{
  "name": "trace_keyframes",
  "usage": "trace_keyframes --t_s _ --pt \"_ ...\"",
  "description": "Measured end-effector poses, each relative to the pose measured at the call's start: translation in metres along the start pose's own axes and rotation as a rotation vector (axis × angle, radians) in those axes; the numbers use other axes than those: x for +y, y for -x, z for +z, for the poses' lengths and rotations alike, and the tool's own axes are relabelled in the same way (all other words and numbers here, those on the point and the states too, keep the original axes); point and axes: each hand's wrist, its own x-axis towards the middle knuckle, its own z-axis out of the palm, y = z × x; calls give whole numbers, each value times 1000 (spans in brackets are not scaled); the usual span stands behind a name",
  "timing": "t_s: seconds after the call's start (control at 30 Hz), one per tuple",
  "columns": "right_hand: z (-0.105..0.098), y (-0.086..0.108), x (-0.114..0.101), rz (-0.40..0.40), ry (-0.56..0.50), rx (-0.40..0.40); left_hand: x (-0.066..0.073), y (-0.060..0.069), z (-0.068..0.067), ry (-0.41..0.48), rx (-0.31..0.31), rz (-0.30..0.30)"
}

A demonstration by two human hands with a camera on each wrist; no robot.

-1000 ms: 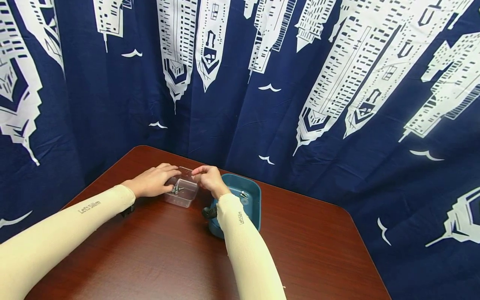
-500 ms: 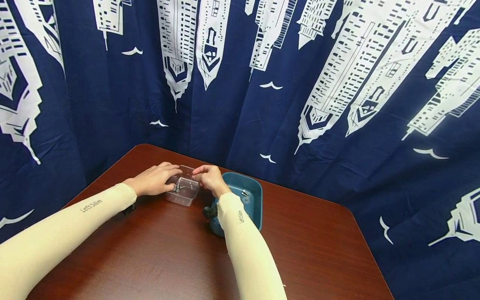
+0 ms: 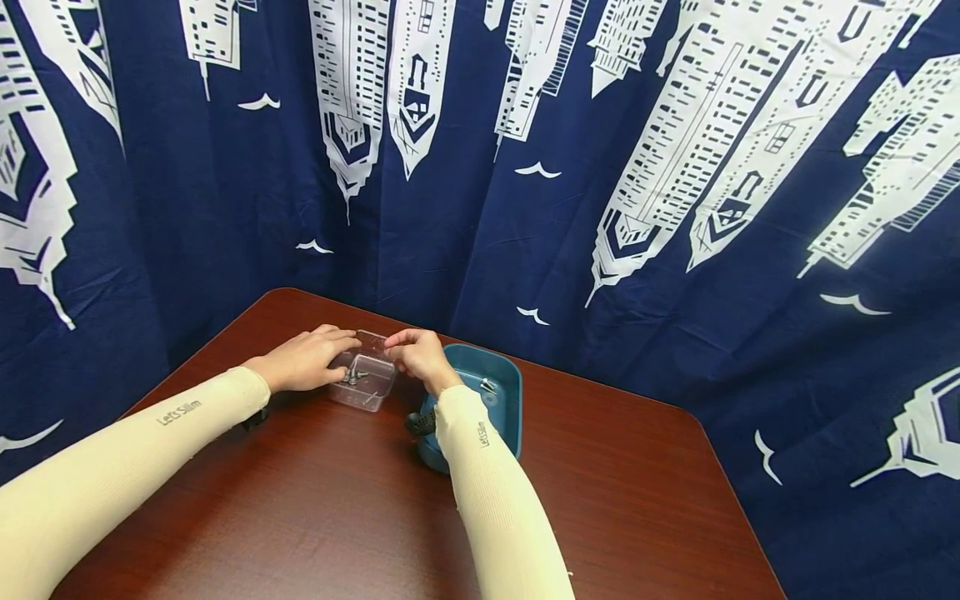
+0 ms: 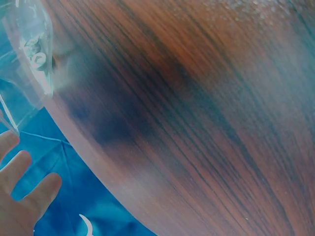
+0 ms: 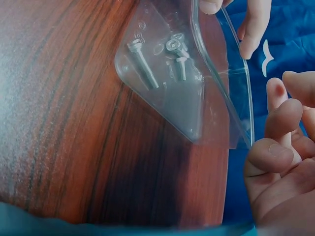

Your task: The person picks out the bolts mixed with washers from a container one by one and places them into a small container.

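A clear plastic box (image 3: 347,400), its lid (image 3: 372,340) raised behind it, contains several metal bolts (image 5: 143,65). My left hand (image 3: 303,360) reaches over the box's left side, thumb by the near compartment and fingertips at the lid; the left wrist view shows its fingers (image 4: 45,191) spread. At the right edge of the box is my right hand (image 3: 420,358), fingers loosely bent, with nothing visible between fingers and thumb (image 5: 268,156) in the right wrist view. One bolt (image 3: 372,397) lies near the box's front, apart from the others.
A blue bin (image 3: 514,379) stands right of the box, partly behind my right forearm, with small metal pieces (image 3: 487,386) and a round disc (image 3: 490,400) inside. The brown table's (image 3: 600,450) back edge meets a dark blue curtain (image 3: 465,275) with white building prints.
A bolt now shows in the front part of the clear box, below my right hand, where none was visible before. Both hands have stayed nearly in place.
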Motion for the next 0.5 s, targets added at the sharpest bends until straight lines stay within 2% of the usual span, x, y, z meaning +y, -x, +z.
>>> trace_keyframes --t_s 0.5 --pt "-12 7 -2 12 7 4 0 -1 -1 -15 -6 0"
